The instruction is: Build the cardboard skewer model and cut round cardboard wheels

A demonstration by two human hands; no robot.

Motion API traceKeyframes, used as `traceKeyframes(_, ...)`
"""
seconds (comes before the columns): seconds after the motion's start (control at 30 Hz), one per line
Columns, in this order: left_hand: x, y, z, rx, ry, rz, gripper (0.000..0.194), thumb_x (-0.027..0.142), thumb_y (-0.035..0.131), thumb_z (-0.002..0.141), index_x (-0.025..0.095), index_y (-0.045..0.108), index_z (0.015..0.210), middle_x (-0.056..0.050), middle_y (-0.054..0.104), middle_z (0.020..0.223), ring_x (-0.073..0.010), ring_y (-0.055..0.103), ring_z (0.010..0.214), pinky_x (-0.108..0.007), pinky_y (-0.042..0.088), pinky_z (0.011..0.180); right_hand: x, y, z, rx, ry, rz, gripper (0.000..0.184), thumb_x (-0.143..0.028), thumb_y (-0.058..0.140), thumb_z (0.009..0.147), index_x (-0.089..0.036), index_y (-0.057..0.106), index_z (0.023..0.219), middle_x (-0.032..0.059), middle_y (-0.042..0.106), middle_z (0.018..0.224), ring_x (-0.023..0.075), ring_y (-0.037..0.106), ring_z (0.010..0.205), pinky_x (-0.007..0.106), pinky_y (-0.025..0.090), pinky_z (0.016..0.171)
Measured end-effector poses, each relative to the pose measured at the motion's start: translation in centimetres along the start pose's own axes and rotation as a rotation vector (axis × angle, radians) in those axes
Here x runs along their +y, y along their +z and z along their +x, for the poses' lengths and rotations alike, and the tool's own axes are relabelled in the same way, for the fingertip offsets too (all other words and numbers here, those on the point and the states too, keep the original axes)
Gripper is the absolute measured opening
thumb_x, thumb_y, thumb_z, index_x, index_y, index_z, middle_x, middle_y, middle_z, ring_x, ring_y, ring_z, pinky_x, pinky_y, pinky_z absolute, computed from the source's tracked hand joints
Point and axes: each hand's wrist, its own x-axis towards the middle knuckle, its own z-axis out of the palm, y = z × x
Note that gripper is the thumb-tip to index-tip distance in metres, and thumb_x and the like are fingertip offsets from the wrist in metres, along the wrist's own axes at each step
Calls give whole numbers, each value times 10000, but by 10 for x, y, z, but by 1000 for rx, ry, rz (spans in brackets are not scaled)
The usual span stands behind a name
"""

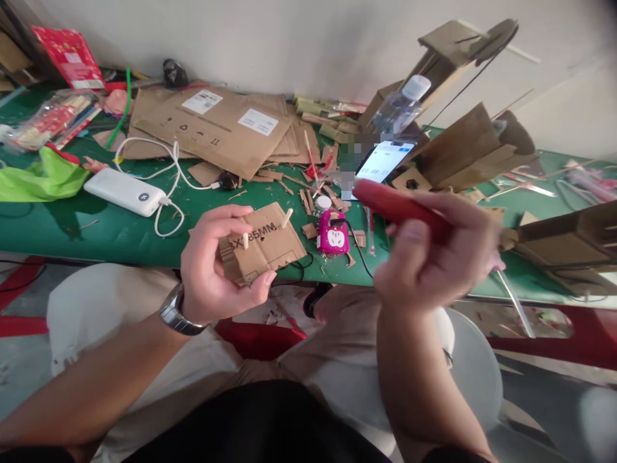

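Note:
My left hand, with a metal watch on its wrist, grips a small piece of cardboard by its left and lower edges. Printed letters show on the board, and two short wooden pegs stick up from its face. Raised to the right is my right hand, smeared by motion. Its fingers are wrapped round a long red tool that points left, its kind too blurred to make out. Between the hands, a pink power socket with a black cable sits on the green table.
Flat cardboard sheets lie at the back, near a white power bank with its cable. A phone leans against a plastic bottle. Cardboard constructions stand at the right. Cardboard scraps litter the middle.

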Motion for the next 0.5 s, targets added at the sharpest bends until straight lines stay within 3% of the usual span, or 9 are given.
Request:
traceKeyframes(0.03,1,0,0,-4,14,16,538,398,854,732,302,628,1211,-87,709,1319,-344,735,1200,-601,676,988,0,-6,0,182,-134,56,292,-427,568,1063,-223,740,1180,72,698,943,226,693,748,412,561,688)
traceKeyframes(0.1,3,-1,1,-8,65,39,547,376,862,727,302,645,1223,-90,713,1313,-343,737,1193,-599,678,977,-4,-15,-3,246,-278,132,277,-419,618,1042,-220,766,1165,34,652,810,194,653,640,348,494,553)
traceKeyframes(0.23,4,-1,2,-32,144,75,550,370,866,744,266,657,1243,-118,714,1303,-348,739,1192,-608,682,963,-24,-23,-13,-114,-255,229,202,-365,674,1021,-205,737,1126,66,741,900,190,682,659,333,517,511)
traceKeyframes(0.5,4,0,0,-35,137,119,495,474,846,817,291,656,1235,-120,720,1300,-363,735,1198,-651,680,947,-39,-25,-22,-177,-154,202,144,-396,617,1066,-301,690,1146,61,707,969,211,657,716,382,587,580)
